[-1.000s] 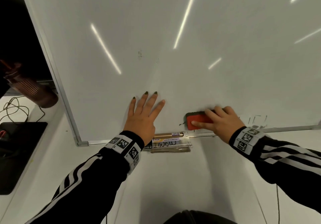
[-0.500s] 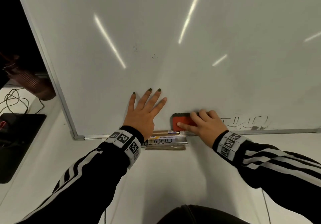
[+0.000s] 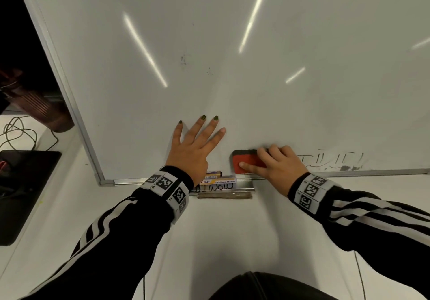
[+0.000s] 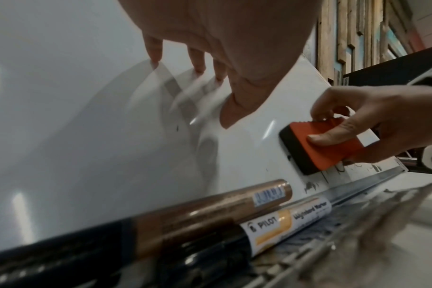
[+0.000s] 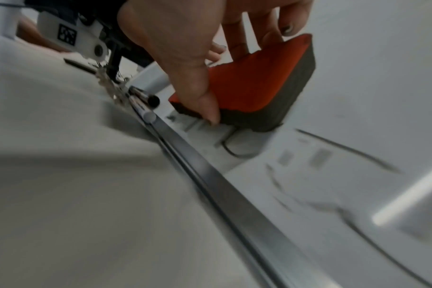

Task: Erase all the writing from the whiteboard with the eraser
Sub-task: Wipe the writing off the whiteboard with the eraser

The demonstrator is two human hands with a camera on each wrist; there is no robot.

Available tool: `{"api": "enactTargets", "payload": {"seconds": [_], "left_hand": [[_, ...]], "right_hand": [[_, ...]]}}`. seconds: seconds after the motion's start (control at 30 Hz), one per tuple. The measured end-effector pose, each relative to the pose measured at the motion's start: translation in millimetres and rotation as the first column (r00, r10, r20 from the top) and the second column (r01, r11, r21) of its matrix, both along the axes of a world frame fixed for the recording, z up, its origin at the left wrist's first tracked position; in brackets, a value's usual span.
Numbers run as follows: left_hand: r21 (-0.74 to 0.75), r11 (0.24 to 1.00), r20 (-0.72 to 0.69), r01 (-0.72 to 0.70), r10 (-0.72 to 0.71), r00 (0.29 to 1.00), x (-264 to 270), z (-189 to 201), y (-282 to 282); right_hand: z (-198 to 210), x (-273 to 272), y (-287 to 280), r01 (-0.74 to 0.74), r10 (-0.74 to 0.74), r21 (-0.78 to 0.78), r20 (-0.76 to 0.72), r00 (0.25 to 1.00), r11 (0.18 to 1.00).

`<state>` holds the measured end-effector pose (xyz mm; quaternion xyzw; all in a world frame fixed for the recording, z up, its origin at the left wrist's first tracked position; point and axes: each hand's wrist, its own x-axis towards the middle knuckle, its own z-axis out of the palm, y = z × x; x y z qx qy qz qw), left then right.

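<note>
A large whiteboard (image 3: 256,90) fills the head view. My right hand (image 3: 277,168) grips a red eraser with a black felt pad (image 3: 246,162) and presses it flat on the board near the bottom edge. The eraser (image 4: 326,146) shows in the left wrist view, and the eraser (image 5: 257,85) in the right wrist view too. Faint, half-wiped black writing (image 3: 335,160) stays to the right of that hand, above the frame. My left hand (image 3: 195,148) lies flat on the board with its fingers spread, left of the eraser.
A marker tray (image 3: 242,189) under the board's bottom frame holds a Pilot whiteboard marker (image 4: 289,222) and a brown marker (image 4: 210,208). A few small specks (image 3: 183,59) mark the board higher up. A black pad (image 3: 21,188), cables and a ribbed brown object (image 3: 37,106) sit at the left.
The eraser in my right hand has slid left along the bottom of the board, towards my left hand, leaving more smeared writing to its right. The left hand has stayed planted.
</note>
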<state>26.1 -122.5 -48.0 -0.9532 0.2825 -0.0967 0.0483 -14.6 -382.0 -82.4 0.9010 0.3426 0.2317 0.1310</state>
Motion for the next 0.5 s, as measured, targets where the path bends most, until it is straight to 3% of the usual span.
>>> {"api": "enactTargets", "payload": {"seconds": [0.13,0.27,0.37,0.5], "left_hand": [[-0.003,1.000,-0.040,-0.014,0.014,0.999,-0.9,3.0,-0.9],[-0.001,1.000,-0.033,-0.018,0.018,0.999,-0.4,2.8,-1.4],[0.018,1.000,-0.020,-0.022,0.022,1.000,-0.2,1.5,-0.8],[0.035,0.999,-0.011,-0.025,0.026,1.000,-1.0,2.5,-0.5]], "right_hand": [[1.4,-6.1,-32.1,0.047,-0.047,-0.020,0.021,0.999,0.999],[-4.0,-3.2,-7.8,0.029,-0.028,-0.027,0.034,0.999,0.999],[-6.6,-3.3,10.9,0.012,-0.012,-0.031,-0.012,1.000,0.999],[-1.2,-13.9,-19.6,0.004,-0.009,-0.063,-0.092,0.996,0.998]]}}
